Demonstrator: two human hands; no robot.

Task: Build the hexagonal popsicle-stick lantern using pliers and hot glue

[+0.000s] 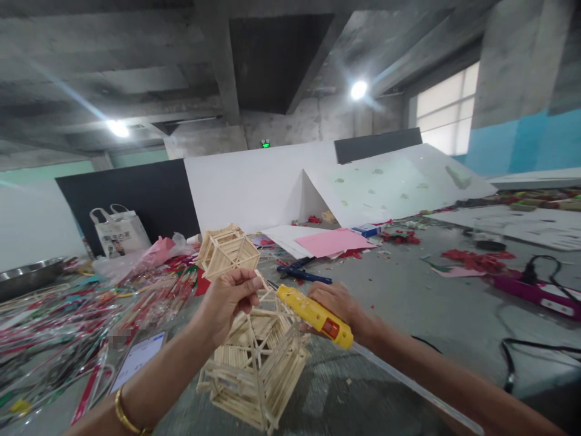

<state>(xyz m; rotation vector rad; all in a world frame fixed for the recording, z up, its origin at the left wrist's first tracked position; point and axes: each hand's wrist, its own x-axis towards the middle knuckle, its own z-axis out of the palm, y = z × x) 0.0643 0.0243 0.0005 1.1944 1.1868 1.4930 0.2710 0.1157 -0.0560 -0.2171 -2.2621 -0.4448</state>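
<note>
My right hand point(338, 303) is wrapped round a yellow hot glue gun point(313, 312), with a long clear glue stick point(408, 381) coming out of its back end. The gun's nozzle points left, close to the fingertips of my left hand point(233, 293). That hand is closed in a pinch on a thin wooden stick point(265, 290), which looks part of a small stick frame. Below both hands stands a many-sided structure of pale wooden sticks point(258, 369), its top partly hidden by my left hand. Behind my left hand sits a second stick structure point(229, 251).
Plastic-wrapped coloured sticks point(149, 297) cover the left side, around a phone point(138, 360). Dark blue pliers point(302, 272) and pink paper point(336, 242) lie beyond my hands. At right are a purple power strip point(535, 293) and black cables point(511, 357).
</note>
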